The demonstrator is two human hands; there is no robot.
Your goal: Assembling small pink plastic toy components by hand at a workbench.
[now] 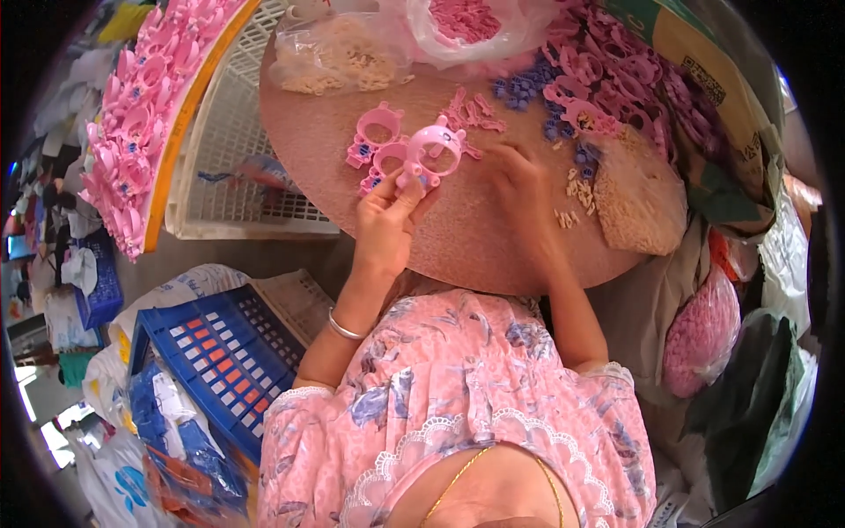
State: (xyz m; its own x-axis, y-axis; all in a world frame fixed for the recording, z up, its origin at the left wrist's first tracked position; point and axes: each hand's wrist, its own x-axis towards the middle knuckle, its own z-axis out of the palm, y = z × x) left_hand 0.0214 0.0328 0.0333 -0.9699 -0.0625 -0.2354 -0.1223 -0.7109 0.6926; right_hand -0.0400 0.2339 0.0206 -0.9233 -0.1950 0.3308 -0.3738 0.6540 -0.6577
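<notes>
My left hand [387, 224] holds a pink plastic ring-shaped toy part [434, 151] up over the round brown table [466, 238]. My right hand [519, 189] rests on the table just to the right of that part, fingers curled near small cream pieces [576, 201]; whether it holds anything I cannot tell. Two more pink ring parts [377, 132] lie on the table just left of the held one. Small pink strips [471, 110] and blue pieces [519, 88] lie further back.
A heap of pink ring parts [607, 84] fills the table's far right. Clear bags of cream pieces [339, 57] and pink pieces [466, 22] sit at the back. A white crate [233, 167] with stacked pink parts [145, 114] stands left; a blue crate [216, 352] lower left.
</notes>
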